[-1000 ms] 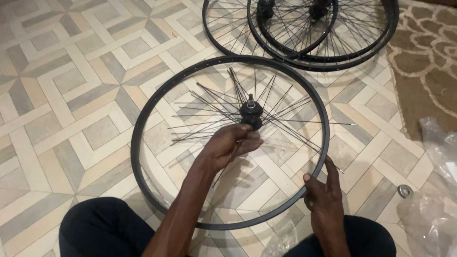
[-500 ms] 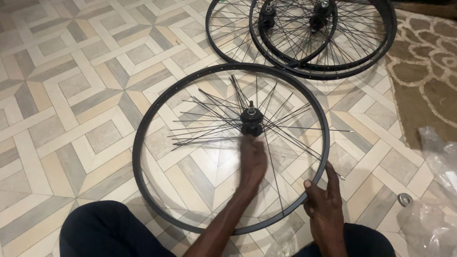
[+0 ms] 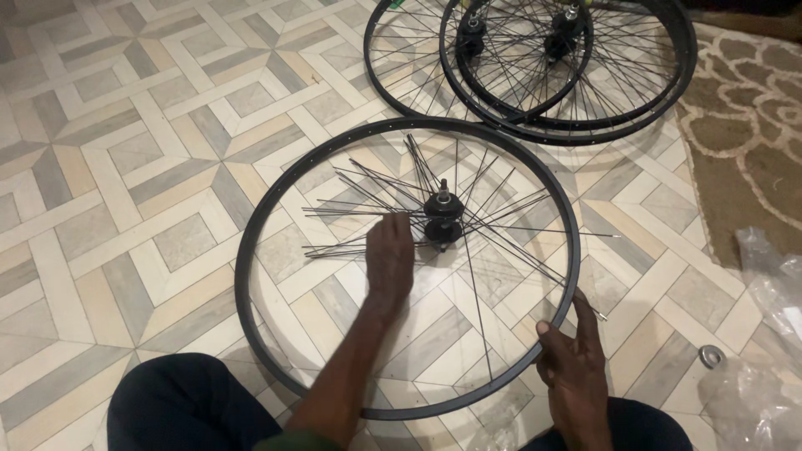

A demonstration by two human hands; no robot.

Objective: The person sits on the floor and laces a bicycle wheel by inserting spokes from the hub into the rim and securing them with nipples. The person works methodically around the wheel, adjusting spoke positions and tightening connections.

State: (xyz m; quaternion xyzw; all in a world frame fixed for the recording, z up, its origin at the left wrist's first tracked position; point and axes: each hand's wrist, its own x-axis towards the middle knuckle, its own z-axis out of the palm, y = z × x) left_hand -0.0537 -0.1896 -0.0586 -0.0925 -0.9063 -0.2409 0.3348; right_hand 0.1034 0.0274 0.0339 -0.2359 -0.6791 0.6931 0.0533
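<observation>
A black bicycle rim [image 3: 251, 250] lies flat on the tiled floor in front of my knees. At its middle stands a black hub [image 3: 442, 219] with several loose thin spokes [image 3: 351, 210] fanning out, most of them not reaching the rim. My left hand [image 3: 389, 255] reaches inside the rim, fingers together, fingertips on the spokes just left of the hub. My right hand [image 3: 571, 361] grips the rim's near right edge, thumb inside and fingers outside.
Beyond the rim, at the top, built black wheels [image 3: 576, 92] lie overlapped on the floor. A patterned brown rug [image 3: 743, 142] covers the right side. Clear plastic bags [image 3: 773, 334] and a small metal ring [image 3: 711, 357] lie to the right.
My left hand has shifted from below the hub to the spokes at its left side. The right hand stays on the rim. The view has tilted slightly.
</observation>
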